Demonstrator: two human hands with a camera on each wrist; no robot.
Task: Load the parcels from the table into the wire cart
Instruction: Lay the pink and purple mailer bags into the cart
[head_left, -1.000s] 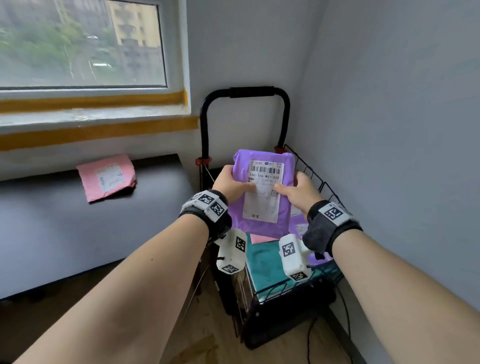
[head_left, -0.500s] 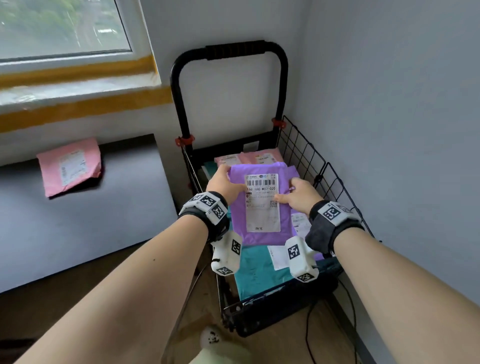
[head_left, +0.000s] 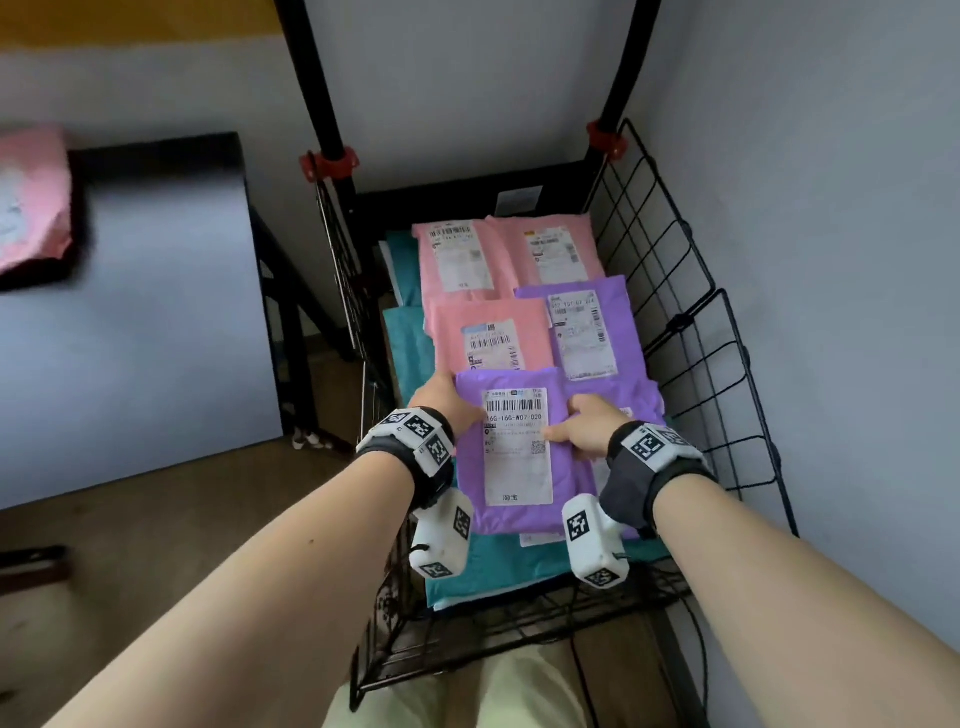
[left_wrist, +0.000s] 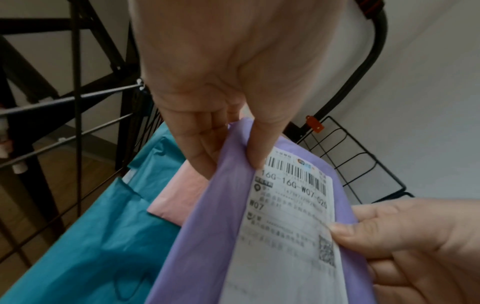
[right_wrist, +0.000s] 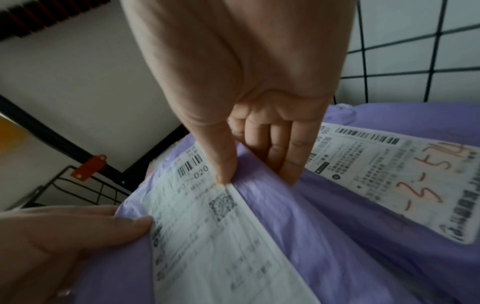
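The purple parcel hangs low over the wire cart, above the teal and purple bags at its near end. The left hand pinches its left edge, thumb on top. The right hand pinches the right edge the same way. To place it well, I would lower it flat, label up, and release both edges together so it does not slide. It is a thin, soft plastic bag with a white barcode label. One pink parcel waits on the tabletop.
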